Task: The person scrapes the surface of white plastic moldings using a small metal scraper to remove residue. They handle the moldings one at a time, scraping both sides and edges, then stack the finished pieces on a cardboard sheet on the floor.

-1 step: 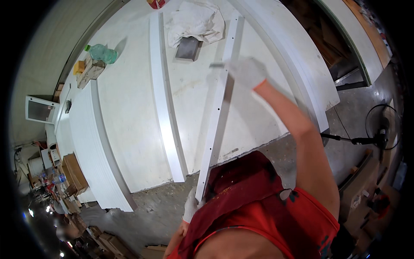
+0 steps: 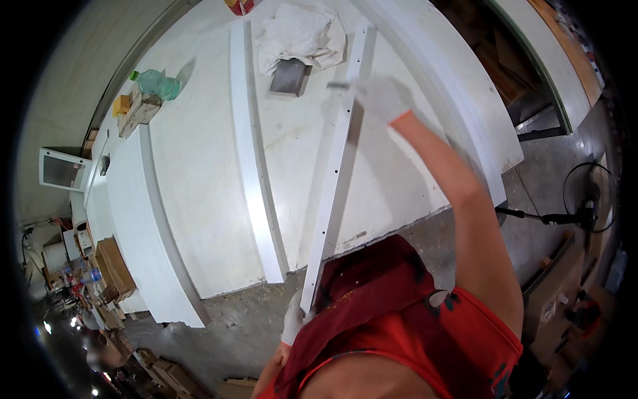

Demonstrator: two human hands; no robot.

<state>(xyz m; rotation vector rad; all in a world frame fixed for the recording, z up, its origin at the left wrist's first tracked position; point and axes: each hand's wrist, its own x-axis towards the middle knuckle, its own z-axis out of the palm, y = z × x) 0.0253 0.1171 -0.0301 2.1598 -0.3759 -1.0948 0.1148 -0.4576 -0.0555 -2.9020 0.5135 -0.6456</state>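
Observation:
A long white strip [image 2: 329, 203] with a row of small dark holes lies slantwise over the white table, its near end reaching past the edge to my body. My gloved left hand [image 2: 292, 324] is closed around that near end, partly hidden by the dark red apron. Farther up, my gloved right hand [image 2: 384, 100] is over the strip, smeared by motion. From its left side sticks out a thin grey flat piece [image 2: 337, 85], too blurred to name. Left of it, a grey block [image 2: 288, 77] rests against a crumpled white cloth [image 2: 302, 36].
A second white strip [image 2: 250, 173] lies to the left, with wide white boards [image 2: 143, 213] beyond it. A green plastic bottle [image 2: 157, 84] lies by a wooden block [image 2: 140, 112] and a yellow block [image 2: 121, 105]. Another long white piece [image 2: 438, 86] runs along the right side.
My right hand has moved slightly away from me along the strip, with the grey flat piece. My left hand stays at the near end.

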